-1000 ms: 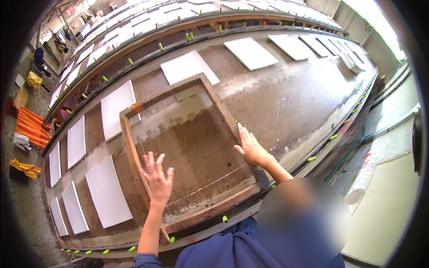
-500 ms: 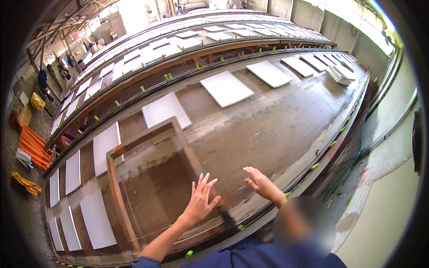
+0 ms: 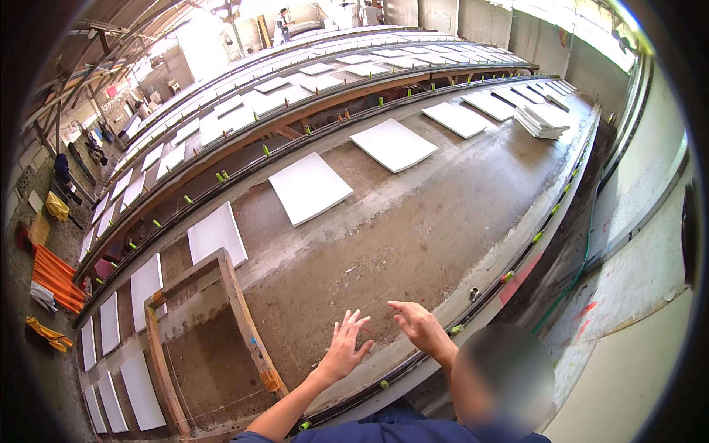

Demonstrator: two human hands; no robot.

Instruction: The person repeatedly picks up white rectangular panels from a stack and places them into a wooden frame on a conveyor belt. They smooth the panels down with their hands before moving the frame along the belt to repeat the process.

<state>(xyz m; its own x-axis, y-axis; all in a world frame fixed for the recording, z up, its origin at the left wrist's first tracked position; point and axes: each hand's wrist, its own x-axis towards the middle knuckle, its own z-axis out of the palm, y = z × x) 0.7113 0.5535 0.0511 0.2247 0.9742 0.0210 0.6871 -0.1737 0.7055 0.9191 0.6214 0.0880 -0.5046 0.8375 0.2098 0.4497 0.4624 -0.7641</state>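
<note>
My left hand (image 3: pixel 344 348) is raised over the long brown table (image 3: pixel 413 221), its fingers spread and holding nothing. Close by on its right, my right hand (image 3: pixel 422 326) hovers with fingers apart, also empty. Left of my hands lies a rectangular wooden frame (image 3: pixel 248 325), seemingly with thin mesh across it; its right bar is nearest my left hand, and I see no contact. Beyond the frame, a white sheet (image 3: pixel 216 232) partly reaches under its far corner. More white sheets, such as one farther along (image 3: pixel 310 187), lie spaced out in a row.
A stack of white sheets (image 3: pixel 542 119) sits toward the table's far right end. Small green clips (image 3: pixel 456 329) line the rail at the near edge. Parallel tables with sheets (image 3: pixel 303 83) stretch behind. Orange cloth (image 3: pixel 57 277) hangs at left; a person (image 3: pixel 283 25) stands far back.
The wooden frame and nearby sheets now appear farther left in view. My hands have moved from beside the frame's right bar to over bare tabletop, both still open and empty.
</note>
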